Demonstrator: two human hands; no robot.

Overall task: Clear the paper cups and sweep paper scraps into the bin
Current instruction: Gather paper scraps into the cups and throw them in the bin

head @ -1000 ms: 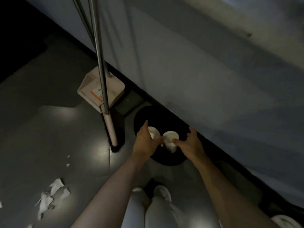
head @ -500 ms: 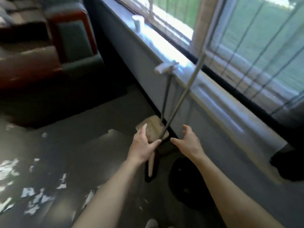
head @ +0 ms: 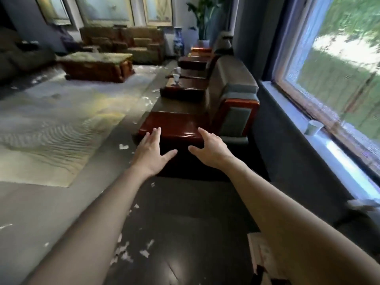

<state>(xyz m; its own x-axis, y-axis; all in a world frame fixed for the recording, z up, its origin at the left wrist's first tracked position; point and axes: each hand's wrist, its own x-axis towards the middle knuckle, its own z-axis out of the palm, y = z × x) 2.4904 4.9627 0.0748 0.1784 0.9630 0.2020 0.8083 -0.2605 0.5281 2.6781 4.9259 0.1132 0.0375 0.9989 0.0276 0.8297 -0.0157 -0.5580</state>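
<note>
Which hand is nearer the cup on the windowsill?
Right. The right hand is open, to the left of the cup and apart from it; the left hand is farther left, beyond the right one.

Side table (head: 170, 124): blocks straight passage.
Right of side table: armchair (head: 232, 93) stands against it.
Left of side table: open floor (head: 61, 202), scattered paper scraps (head: 123, 146).

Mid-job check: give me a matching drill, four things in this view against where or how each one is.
Things:
1. nearest paper cup
2. paper scraps
3. left hand
4. blue-and-white vase

Place or state:
A. open, holding nothing
B. scattered on the dark floor
C. far end of the room, beside the potted plant
D. standing on the windowsill

Pairs: 1-D, 2-B, 3-A, 4-C
</note>
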